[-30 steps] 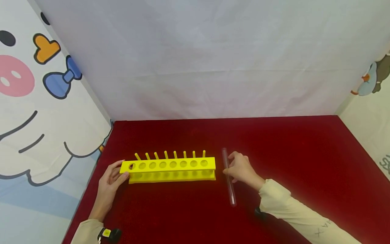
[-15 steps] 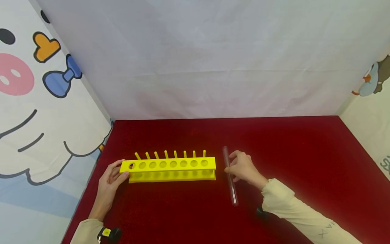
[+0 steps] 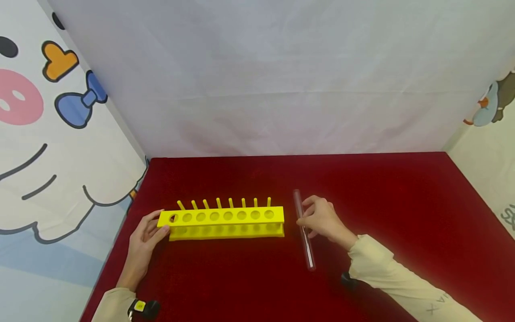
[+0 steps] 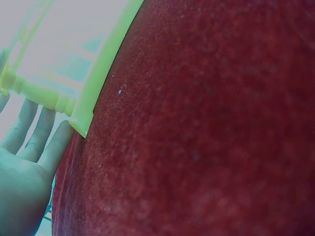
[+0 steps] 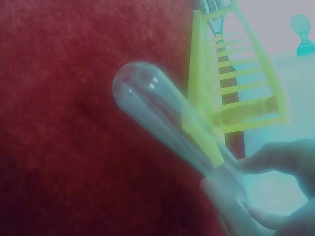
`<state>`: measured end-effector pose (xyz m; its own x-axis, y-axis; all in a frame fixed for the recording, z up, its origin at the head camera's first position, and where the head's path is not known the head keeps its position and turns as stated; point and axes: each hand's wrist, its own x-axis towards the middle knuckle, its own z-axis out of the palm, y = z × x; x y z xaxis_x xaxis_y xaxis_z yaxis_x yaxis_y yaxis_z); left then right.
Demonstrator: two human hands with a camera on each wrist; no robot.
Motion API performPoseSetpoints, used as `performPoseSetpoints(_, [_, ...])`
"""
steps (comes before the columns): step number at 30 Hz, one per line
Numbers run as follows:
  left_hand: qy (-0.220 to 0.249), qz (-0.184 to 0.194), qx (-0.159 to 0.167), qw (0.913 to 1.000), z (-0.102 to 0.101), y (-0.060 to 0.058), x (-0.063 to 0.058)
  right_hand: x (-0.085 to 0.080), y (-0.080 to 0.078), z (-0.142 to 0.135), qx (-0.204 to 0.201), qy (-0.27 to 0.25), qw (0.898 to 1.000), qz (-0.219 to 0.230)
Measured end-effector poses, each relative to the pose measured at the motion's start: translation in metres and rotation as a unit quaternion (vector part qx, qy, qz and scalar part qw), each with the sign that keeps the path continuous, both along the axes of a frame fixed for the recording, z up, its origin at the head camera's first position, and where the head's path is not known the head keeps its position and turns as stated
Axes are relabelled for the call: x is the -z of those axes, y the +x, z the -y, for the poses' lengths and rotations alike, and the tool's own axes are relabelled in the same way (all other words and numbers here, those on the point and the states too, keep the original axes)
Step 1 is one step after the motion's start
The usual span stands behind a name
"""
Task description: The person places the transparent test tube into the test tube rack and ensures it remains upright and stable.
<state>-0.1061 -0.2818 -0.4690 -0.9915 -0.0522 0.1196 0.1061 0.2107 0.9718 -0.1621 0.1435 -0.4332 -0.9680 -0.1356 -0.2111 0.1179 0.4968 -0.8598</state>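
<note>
A yellow test tube rack (image 3: 221, 223) with a row of round holes and upright pegs along its back stands on the red cloth. At its left end my left hand (image 3: 141, 248) grips it, thumb at the front and fingers behind. The left wrist view shows the fingers (image 4: 42, 135) against the rack's end (image 4: 81, 115). To the right of the rack, my right hand (image 3: 325, 222) pinches a clear test tube (image 3: 308, 255) between thumb and fingers. The tube is tilted, apart from the rack, its rounded end (image 5: 140, 83) facing the right wrist camera.
A dark red cloth (image 3: 386, 201) covers the table. Behind it hangs a pale curtain (image 3: 297, 80). A cartoon-printed sheet (image 3: 60, 179) stands along the left edge, and another printed sheet (image 3: 491, 165) along the right.
My right hand, holding the test tube, has shifted slightly to the right and away from me. The left hand and the rack stay in place.
</note>
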Motion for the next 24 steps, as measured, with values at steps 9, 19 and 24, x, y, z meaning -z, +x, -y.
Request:
performPoseSetpoints(9, [-0.001,0.001,-0.004,1.0,-0.007,0.005,-0.011,-0.006,0.003,-0.002,0.0,-0.009,1.0,-0.008])
performPoseSetpoints(19, [-0.006,0.001,-0.004,1.0,-0.007,0.005,-0.01,-0.01,0.005,-0.003,0.006,-0.008,1.0,-0.01])
performPoseSetpoints(24, [-0.006,0.001,-0.005,1.0,-0.007,0.005,-0.011,-0.012,0.005,-0.002,0.011,-0.01,1.0,-0.013])
